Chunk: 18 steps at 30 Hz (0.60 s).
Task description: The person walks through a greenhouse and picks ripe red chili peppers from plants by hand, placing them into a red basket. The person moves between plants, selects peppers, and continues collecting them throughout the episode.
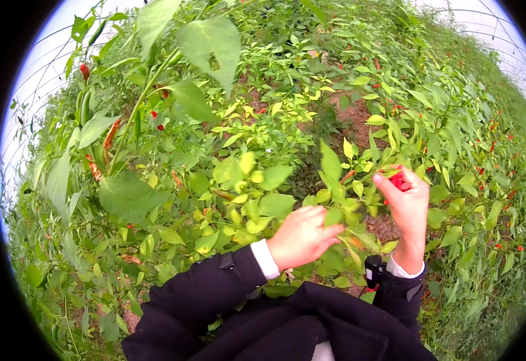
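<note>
Red chili peppers are bunched in my right hand, its thumb and fingers curled around them beside the leafy top of a pepper plant. To its left, my left hand reaches in among the same foliage. Its fingers are bent around a leafy pepper branch, with a leaf partly covering the fingertips. Motion blurs the leaves there, so the exact grip point is hidden. An orange-red chili pepper hangs on the plant between the hands, slightly above them.
A tall pepper stem with large leaves and green pods rises close at left. Dried reddish pods hang on it. Dense pepper plants with red fruit spread around, with bare soil between them. A small black device sits at my right cuff.
</note>
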Available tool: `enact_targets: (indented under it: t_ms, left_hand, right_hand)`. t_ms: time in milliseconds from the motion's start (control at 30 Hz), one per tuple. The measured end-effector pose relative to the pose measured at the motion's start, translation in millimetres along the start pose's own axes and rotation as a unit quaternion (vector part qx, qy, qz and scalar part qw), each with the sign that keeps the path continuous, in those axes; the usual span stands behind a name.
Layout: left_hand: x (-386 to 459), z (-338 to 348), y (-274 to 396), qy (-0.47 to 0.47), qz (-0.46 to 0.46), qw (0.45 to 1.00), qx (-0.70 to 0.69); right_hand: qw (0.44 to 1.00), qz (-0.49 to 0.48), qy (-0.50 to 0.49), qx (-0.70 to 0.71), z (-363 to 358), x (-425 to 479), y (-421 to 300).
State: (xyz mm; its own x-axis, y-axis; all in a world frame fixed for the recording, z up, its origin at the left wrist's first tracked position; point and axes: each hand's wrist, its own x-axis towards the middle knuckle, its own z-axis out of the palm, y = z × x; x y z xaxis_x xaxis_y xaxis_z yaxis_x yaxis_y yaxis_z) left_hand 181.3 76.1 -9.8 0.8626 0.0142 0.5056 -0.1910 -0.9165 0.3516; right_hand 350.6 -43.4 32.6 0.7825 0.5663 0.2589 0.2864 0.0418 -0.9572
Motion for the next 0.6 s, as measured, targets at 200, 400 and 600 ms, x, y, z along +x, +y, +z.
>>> enact_targets:
  t_ms: [200,400,600]
  left_hand:
    - [39.2,-30.5,3.0,0.221,-0.116,0.967,-0.055]
    - [37.7,-12.5,-8.7,0.149,-0.093,0.984,-0.016]
    - [42.8,-12.2,-0.2,0.151,-0.112,0.980,-0.061]
  right_hand:
    - [0.994,0.044,-0.034,0.097,11.8,-14.9,3.2]
    - [0.990,0.059,-0.047,0.120,15.8,-21.4,-4.3]
    - [0.959,0.111,-0.026,0.260,18.8,-19.8,19.1]
